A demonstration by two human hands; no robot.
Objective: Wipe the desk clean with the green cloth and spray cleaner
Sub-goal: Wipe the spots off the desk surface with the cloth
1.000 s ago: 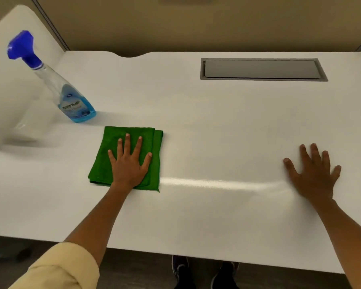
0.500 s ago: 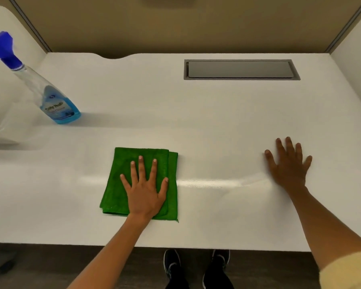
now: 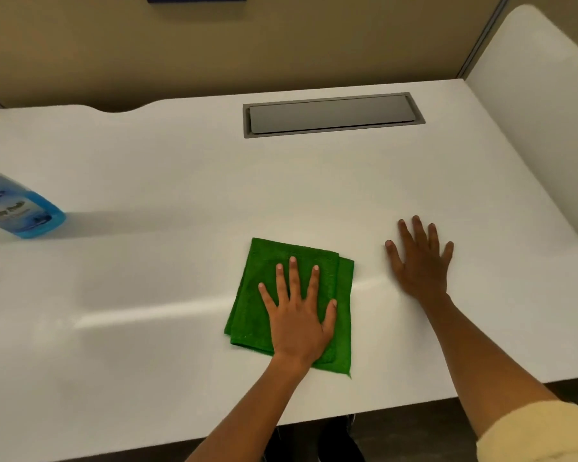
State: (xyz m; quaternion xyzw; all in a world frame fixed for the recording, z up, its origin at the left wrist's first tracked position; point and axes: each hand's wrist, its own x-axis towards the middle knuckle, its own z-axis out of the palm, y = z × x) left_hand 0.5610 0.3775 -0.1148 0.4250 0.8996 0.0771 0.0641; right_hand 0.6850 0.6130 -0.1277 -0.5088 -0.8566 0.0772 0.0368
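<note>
A folded green cloth [image 3: 259, 288] lies flat on the white desk [image 3: 181, 201], near the front middle. My left hand [image 3: 299, 316] presses on the cloth with its palm down and fingers spread. My right hand [image 3: 421, 261] rests flat on the bare desk just right of the cloth, fingers apart, holding nothing. The spray cleaner [image 3: 12, 208], a clear bottle with blue liquid, stands at the far left edge of the view; its top is cut off.
A grey cable hatch [image 3: 331, 113] is set into the desk at the back. Beige partition walls stand behind it, and white side panels [image 3: 531, 111] rise on the right and left. Dark shoes [image 3: 339, 438] show below the front edge.
My left hand has slid the cloth to the right across the desk, closer to my right hand. The bottle now sits further left in view.
</note>
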